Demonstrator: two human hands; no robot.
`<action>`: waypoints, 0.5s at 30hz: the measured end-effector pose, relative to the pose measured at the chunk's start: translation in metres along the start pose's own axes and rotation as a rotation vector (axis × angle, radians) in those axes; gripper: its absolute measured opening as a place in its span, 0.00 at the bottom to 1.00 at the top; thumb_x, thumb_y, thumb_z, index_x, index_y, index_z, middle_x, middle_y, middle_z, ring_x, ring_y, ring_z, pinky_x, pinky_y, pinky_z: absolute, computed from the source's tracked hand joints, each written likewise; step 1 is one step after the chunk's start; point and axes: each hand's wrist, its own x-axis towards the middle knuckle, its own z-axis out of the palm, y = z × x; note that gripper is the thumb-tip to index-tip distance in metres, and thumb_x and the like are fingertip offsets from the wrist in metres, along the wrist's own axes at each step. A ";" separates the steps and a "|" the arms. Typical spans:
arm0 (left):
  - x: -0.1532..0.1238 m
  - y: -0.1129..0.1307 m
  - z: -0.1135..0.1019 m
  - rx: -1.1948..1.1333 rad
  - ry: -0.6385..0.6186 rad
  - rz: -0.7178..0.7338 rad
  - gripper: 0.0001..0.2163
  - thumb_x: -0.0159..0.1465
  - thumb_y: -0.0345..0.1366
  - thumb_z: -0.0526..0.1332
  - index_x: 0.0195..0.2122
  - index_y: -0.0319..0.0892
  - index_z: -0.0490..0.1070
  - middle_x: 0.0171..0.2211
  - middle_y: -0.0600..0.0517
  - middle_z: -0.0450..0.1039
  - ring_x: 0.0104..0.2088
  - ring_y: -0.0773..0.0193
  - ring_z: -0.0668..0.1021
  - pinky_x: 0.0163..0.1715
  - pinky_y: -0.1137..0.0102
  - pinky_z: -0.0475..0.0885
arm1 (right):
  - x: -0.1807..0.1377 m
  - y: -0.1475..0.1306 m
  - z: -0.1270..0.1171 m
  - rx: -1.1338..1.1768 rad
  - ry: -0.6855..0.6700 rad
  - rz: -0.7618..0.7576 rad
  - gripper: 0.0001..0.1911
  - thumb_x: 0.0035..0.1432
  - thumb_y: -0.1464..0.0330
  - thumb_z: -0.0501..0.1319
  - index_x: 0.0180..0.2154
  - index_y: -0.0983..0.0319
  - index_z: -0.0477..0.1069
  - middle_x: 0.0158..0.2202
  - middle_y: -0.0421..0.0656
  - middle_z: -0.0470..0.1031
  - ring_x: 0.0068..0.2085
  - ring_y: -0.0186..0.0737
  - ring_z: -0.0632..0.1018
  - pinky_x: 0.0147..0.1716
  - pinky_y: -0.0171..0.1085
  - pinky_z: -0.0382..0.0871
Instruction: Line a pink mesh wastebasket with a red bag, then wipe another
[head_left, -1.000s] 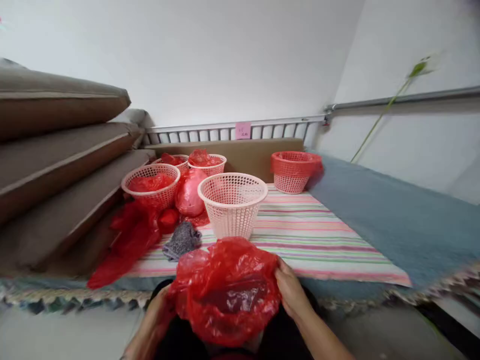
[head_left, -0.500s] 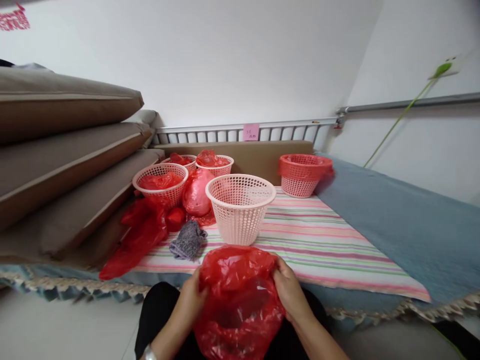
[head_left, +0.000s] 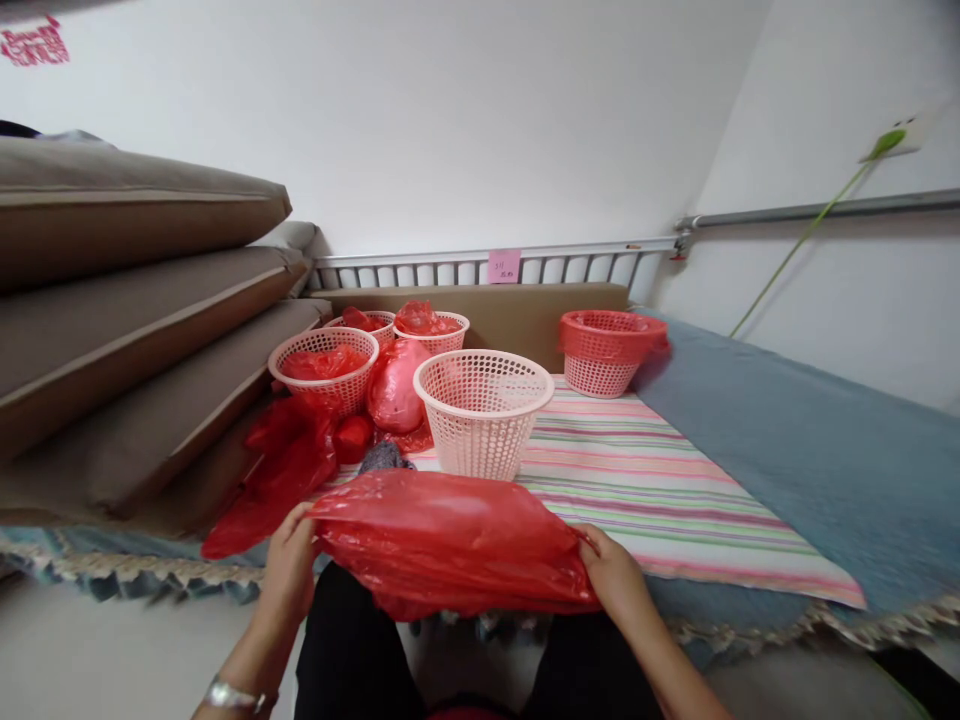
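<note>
A red plastic bag (head_left: pixel 450 540) is stretched sideways above my knees, its edges pinched at both ends. My left hand (head_left: pixel 291 555) grips its left end and my right hand (head_left: pixel 606 565) its right end. Just behind the bag stands a pale pink perforated plastic basket (head_left: pixel 484 430), upright, with no bag over its rim. The bag partly hides a dark grey knitted cloth (head_left: pixel 382 457) to the basket's left. At the back right, a similar basket (head_left: pixel 600 375) has red plastic folded over its rim.
Several baskets with red bags, including one basket (head_left: pixel 324 360), stand at the left behind a loose red bag (head_left: pixel 289 465). Stacked cushions (head_left: pixel 142 280) rise at far left. A striped cloth (head_left: pixel 660 480) covers part of the blue bedspread (head_left: pixel 787 420).
My hands have moved apart and up, pulling the red bag from a rounded, gathered shape into a wide stretched one. It now covers part of the grey cloth.
</note>
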 end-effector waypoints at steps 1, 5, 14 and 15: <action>0.001 0.000 -0.002 -0.075 0.009 -0.042 0.05 0.49 0.36 0.59 0.26 0.42 0.70 0.23 0.56 0.74 0.25 0.65 0.75 0.26 0.74 0.69 | 0.001 0.008 0.000 -0.003 0.000 0.030 0.17 0.47 0.60 0.48 0.33 0.58 0.71 0.33 0.43 0.78 0.37 0.46 0.77 0.40 0.40 0.68; -0.002 0.005 0.000 -0.269 -0.032 -0.209 0.06 0.50 0.34 0.58 0.28 0.41 0.71 0.24 0.52 0.78 0.24 0.62 0.78 0.26 0.69 0.73 | 0.003 0.033 0.002 -0.036 -0.027 0.092 0.16 0.45 0.59 0.48 0.29 0.57 0.70 0.31 0.43 0.78 0.36 0.47 0.77 0.39 0.40 0.68; -0.040 0.026 0.007 -0.309 -0.557 -0.606 0.16 0.54 0.33 0.66 0.44 0.36 0.74 0.38 0.42 0.80 0.41 0.50 0.80 0.43 0.60 0.73 | -0.016 -0.005 -0.012 0.362 -0.319 0.182 0.23 0.44 0.54 0.60 0.40 0.61 0.73 0.43 0.47 0.77 0.46 0.51 0.75 0.48 0.44 0.65; -0.042 0.025 0.001 -0.321 -0.626 -0.611 0.17 0.52 0.32 0.67 0.44 0.37 0.74 0.40 0.42 0.79 0.42 0.49 0.79 0.45 0.59 0.72 | -0.022 -0.015 -0.018 0.500 -0.410 0.204 0.25 0.46 0.55 0.61 0.44 0.61 0.71 0.45 0.47 0.75 0.47 0.49 0.74 0.49 0.44 0.65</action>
